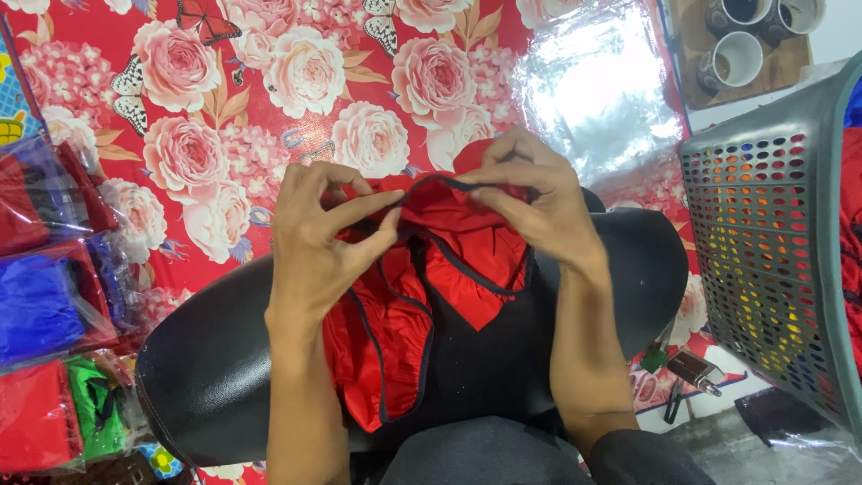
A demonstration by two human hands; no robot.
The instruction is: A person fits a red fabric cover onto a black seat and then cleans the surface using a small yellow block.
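Observation:
A red garment with dark piping (395,332) lies bunched on a black padded board (206,359) in front of me. My left hand (323,238) pinches the dark edge strip of the garment between thumb and fingers. My right hand (539,193) grips the same strip a little to the right, stretching it between both hands above the cloth.
A red floral sheet (269,90) covers the surface behind. Packed garments in clear bags (45,314), red, blue and green, lie at the left. A grey perforated basket (781,260) stands at the right. Clear plastic film (602,81) and cups on a tray (745,45) sit at the top right.

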